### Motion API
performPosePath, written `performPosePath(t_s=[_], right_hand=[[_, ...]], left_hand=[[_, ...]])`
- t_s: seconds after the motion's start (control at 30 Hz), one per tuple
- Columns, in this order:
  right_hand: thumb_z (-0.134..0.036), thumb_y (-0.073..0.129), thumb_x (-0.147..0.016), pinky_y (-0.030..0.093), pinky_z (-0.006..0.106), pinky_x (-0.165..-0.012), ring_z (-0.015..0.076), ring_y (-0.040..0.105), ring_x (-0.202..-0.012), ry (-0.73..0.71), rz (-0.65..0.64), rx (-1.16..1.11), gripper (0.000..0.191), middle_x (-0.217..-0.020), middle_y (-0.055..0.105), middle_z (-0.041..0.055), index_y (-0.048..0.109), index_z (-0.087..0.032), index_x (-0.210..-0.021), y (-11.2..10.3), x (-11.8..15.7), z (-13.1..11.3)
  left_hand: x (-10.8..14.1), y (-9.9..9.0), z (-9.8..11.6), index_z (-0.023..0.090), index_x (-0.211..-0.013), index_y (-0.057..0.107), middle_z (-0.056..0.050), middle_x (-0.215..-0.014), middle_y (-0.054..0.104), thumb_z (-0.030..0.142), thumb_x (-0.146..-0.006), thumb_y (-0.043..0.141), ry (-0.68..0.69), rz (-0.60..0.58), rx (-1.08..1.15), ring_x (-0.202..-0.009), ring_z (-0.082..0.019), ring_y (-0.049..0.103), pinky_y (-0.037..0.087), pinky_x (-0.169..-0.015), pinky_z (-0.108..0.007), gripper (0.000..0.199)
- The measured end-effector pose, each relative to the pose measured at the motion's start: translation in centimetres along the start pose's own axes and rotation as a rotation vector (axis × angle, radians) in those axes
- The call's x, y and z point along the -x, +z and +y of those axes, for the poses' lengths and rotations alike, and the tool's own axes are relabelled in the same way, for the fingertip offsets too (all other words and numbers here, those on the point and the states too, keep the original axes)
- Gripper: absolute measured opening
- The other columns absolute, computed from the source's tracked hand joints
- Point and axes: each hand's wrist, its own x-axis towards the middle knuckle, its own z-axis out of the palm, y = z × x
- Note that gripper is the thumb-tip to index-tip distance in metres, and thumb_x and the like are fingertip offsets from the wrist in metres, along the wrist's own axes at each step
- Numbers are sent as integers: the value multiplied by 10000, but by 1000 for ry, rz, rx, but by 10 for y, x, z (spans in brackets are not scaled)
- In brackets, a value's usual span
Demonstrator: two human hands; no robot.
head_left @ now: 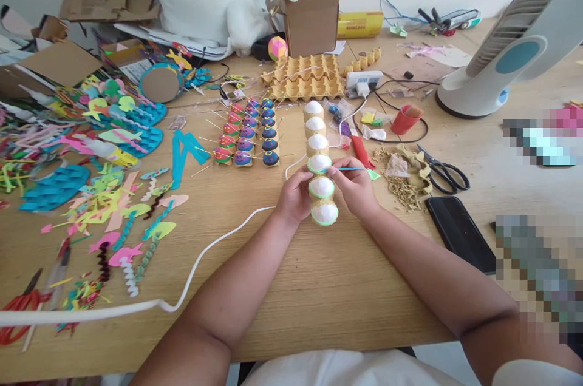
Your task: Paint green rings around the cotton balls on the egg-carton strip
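A strip of egg carton cups (323,186) stands lengthwise in front of me, its row of domes painted white. Bright green edging rings the domes nearest me; the farther ones show plain white tops. My left hand (295,193) grips the strip's left side around the middle. On the other side, my right hand (354,184) pinches a thin blue stick (350,168), its left end close to a green-edged dome. A small light-green piece (374,174) shows just beyond the right hand's fingers.
Painted egg carton strips (245,137) with pins stand behind left. Craft pieces (104,143) crowd the left side, with red scissors (20,310). A white cable (218,234) crosses the table. At right are black scissors (444,173), a phone (460,233) and a fan (492,64).
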Motion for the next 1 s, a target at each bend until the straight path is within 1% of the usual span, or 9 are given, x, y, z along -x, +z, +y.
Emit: performPosePath(t_s=[0.2, 0.27, 0.37, 0.43, 0.53, 0.7, 0.87, 1.0], right_hand=[[-636, 955, -716, 535, 337, -807, 165, 638, -858, 3, -21, -63, 484, -888, 715, 1, 675, -249, -792, 0, 1, -1], [-642, 951, -718, 541, 347, -825, 170, 641, -874, 5, -34, -68, 493, -908, 718, 5, 663, -247, -787, -1, 1, -1], [-659, 932, -733, 543, 359, -818, 181, 642, -871, 7, -45, -29, 493, -901, 719, 9, 662, -253, -809, -1, 0, 0], [-664, 929, -734, 539, 357, -800, 182, 640, -856, 5, -36, -10, 490, -881, 717, 7, 669, -257, -821, -1, 0, 2], [-661, 937, -723, 533, 347, -778, 178, 637, -835, 0, -19, -2, 488, -858, 715, 3, 679, -258, -820, -1, 0, 3], [-655, 933, -731, 539, 353, -792, 181, 644, -844, -4, -31, 4, 476, -864, 722, 8, 688, -255, -811, -1, 0, 3], [-641, 929, -738, 538, 359, -817, 175, 618, -813, 8, -34, -38, 484, -823, 693, -4, 640, -254, -768, -1, 0, 1], [-618, 942, -732, 520, 344, -810, 161, 600, -798, 6, -21, -56, 475, -824, 684, -9, 644, -250, -768, -2, -1, 2]], left_hand=[[0, 0, 1, 181, -967, 768, -25, -782, 754, 205, -798, 664, 16, 3, -20, -844, -233, 757, 593, -899, -362, 200], [0, 0, 1, 176, -955, 769, -20, -776, 753, 196, -803, 662, 22, -4, -13, -789, -213, 737, 588, -868, -346, 187], [0, -1, 0, 169, -954, 772, -12, -788, 763, 182, -800, 663, 19, -14, 17, -672, -161, 678, 561, -753, -302, 189], [-1, -2, 0, 172, -966, 770, -12, -794, 768, 183, -797, 665, 10, -13, 24, -649, -153, 667, 542, -704, -288, 199], [-1, -4, 0, 175, -981, 764, -9, -787, 766, 185, -790, 668, 2, -15, 26, -639, -151, 668, 540, -684, -282, 213], [-1, -3, 0, 186, -988, 745, 8, -774, 754, 190, -781, 677, -4, 4, 16, -658, -153, 699, 577, -731, -290, 217], [0, -1, 0, 194, -959, 744, -8, -771, 759, 207, -778, 687, -8, -2, 3, -750, -206, 752, 619, -849, -355, 190], [-1, -2, 0, 192, -965, 761, -17, -773, 770, 196, -785, 670, -8, -18, -3, -759, -218, 755, 621, -871, -375, 202]])
